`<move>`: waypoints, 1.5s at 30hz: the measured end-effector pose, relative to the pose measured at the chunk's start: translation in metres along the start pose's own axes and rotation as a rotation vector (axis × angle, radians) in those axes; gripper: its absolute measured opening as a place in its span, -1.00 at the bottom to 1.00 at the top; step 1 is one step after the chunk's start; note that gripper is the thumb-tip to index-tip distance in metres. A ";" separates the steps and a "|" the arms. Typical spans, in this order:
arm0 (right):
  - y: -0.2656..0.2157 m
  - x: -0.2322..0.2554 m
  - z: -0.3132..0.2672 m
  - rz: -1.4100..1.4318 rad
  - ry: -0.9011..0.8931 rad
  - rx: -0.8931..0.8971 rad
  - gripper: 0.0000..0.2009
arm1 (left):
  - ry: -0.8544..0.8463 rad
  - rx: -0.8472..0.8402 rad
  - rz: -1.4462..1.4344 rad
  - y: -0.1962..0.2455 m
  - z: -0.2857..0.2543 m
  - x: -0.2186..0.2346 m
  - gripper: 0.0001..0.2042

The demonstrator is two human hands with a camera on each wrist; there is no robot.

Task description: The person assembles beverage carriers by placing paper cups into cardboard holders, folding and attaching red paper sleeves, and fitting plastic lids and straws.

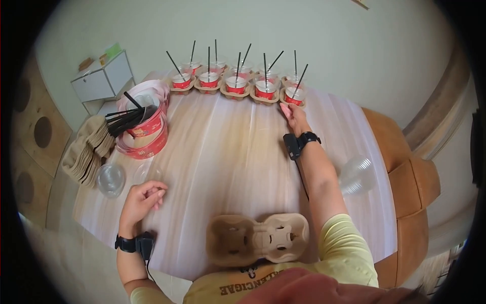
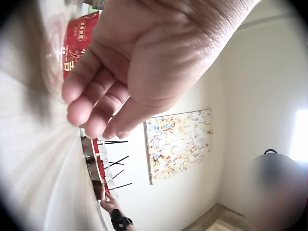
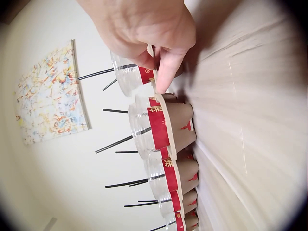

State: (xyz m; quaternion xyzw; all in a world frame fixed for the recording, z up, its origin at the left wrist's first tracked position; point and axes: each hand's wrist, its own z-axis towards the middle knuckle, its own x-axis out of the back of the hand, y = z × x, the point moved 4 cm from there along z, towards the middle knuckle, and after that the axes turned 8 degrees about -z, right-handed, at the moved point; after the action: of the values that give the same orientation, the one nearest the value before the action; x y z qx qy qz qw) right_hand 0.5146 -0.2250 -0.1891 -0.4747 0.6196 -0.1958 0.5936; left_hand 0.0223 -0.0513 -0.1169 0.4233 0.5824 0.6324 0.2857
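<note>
At the far right end of a row of cups, my right hand (image 1: 296, 119) pinches the near rim of a pulp cup carrier (image 1: 302, 106). That carrier bears a clear cup with a red sleeve (image 1: 293, 95) and a black straw. In the right wrist view, the thumb and fingers of my right hand (image 3: 154, 36) close on the rim beside the neighbouring cups. My left hand (image 1: 144, 199) hovers over the left side of the table, its fingers loosely curled and holding nothing. A clear plastic lid (image 1: 147, 173) lies just beyond it.
Several filled carriers (image 1: 235, 94) line the table's back. At left sit red paper sleeves (image 1: 144, 149), a bundle of black straws (image 1: 124, 120), stacked carriers (image 1: 83, 157) and a clear container (image 1: 111, 181). Nearest me is a bare carrier (image 1: 257, 238); stacked clear cups (image 1: 356, 175) lie right.
</note>
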 end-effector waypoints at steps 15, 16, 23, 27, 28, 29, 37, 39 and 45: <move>-0.005 0.018 0.009 -0.175 -0.177 0.058 -0.77 | -0.051 -0.067 0.112 -0.012 0.001 0.008 -0.88; -0.002 0.019 0.001 -0.213 -0.154 0.063 -0.76 | -0.062 -0.065 0.105 -0.012 0.004 0.006 -0.88; 0.002 -0.001 -0.089 -0.602 -0.309 -0.076 -0.73 | -0.105 -0.025 0.107 -0.026 0.008 0.002 -0.90; -0.026 -0.022 -0.164 -1.090 -0.512 0.103 -0.59 | -0.096 0.058 0.049 -0.026 0.007 0.002 -0.89; -0.035 -0.022 -0.182 -1.188 -0.612 0.210 -0.63 | -0.149 0.038 0.049 -0.027 0.009 0.002 -0.89; -0.051 -0.017 -0.203 -1.195 -0.567 0.217 -0.63 | -0.147 0.046 0.108 -0.031 0.009 0.004 -0.88; -0.157 0.038 -0.348 -1.374 -0.316 0.912 -0.85 | -0.061 0.046 0.077 -0.050 0.020 0.019 -0.80; -0.155 0.064 -0.354 -1.398 -0.195 0.795 -0.84 | -0.056 0.070 0.058 -0.048 0.023 0.019 -0.80; -0.089 0.086 -0.380 -1.441 -0.509 0.477 -0.79 | -0.068 0.119 0.033 -0.034 0.019 0.013 -0.82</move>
State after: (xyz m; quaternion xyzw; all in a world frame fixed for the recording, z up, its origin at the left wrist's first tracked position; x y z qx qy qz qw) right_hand 0.2093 -0.4594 -0.0815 -0.6486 -0.0525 -0.5439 0.5298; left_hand 0.0280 -0.0251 -0.1481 0.4703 0.6018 0.5866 0.2692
